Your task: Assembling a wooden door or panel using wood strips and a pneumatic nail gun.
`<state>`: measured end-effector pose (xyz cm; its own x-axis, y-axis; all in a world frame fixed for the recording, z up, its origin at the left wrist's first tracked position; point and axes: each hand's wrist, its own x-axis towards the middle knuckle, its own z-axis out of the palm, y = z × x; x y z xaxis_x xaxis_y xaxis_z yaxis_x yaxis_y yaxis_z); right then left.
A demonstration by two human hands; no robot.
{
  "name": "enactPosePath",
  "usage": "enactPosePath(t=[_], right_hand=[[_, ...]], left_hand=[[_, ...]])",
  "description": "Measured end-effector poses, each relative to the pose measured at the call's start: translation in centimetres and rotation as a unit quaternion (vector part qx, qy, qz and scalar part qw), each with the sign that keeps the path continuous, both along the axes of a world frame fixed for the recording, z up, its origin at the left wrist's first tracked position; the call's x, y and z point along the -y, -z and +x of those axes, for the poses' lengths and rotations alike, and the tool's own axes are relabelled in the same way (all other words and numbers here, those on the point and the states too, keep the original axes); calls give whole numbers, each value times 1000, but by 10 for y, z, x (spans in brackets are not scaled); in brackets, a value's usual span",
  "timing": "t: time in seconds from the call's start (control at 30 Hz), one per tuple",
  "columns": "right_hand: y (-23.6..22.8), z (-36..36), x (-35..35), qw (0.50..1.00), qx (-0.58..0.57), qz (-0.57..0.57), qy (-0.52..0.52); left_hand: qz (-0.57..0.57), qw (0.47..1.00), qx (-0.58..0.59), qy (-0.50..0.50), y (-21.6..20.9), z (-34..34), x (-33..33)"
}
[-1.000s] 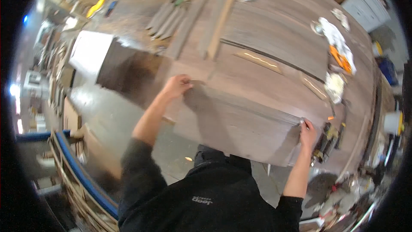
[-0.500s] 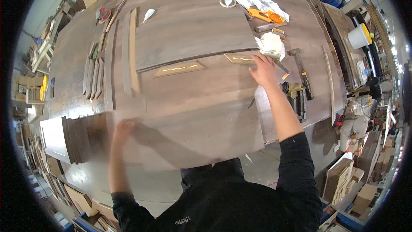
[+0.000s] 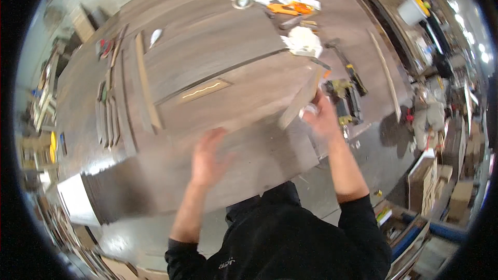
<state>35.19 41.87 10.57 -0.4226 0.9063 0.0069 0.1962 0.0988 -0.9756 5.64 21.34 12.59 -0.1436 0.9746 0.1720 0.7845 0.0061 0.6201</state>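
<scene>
From the head camera, the right hand point(image 3: 322, 116) had its grip closed on the lower end of a narrow wood strip point(image 3: 301, 98), right of centre in the frame. The strip's long axis ran from lower left up to upper right, tilted off the counter point(image 3: 218, 36). The left hand point(image 3: 207, 155) hovered blurred, fingers spread and holding nothing, over the large veneer sheet point(image 3: 244, 161), whose near edge overhung the counter. Tools point(image 3: 345, 91) crowded the right edge; open room lay leftward.
</scene>
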Motion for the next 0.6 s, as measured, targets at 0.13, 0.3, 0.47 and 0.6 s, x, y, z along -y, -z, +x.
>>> enactPosePath(t=[0.13, 0.3, 0.47, 0.6], right_hand=[[17, 6, 121, 963, -142, -226, 24], [1, 6, 170, 979, -123, -129, 99], [4, 43, 186, 950, 191, 160, 188], [29, 19, 198, 952, 257, 150, 74]], left_hand=[[-108, 967, 144, 182, -14, 79, -54], [-226, 927, 139, 264, 22, 64, -42], [-284, 882, -46, 374, 3, 106, -60], [-269, 862, -41, 428, -7, 108, -75]])
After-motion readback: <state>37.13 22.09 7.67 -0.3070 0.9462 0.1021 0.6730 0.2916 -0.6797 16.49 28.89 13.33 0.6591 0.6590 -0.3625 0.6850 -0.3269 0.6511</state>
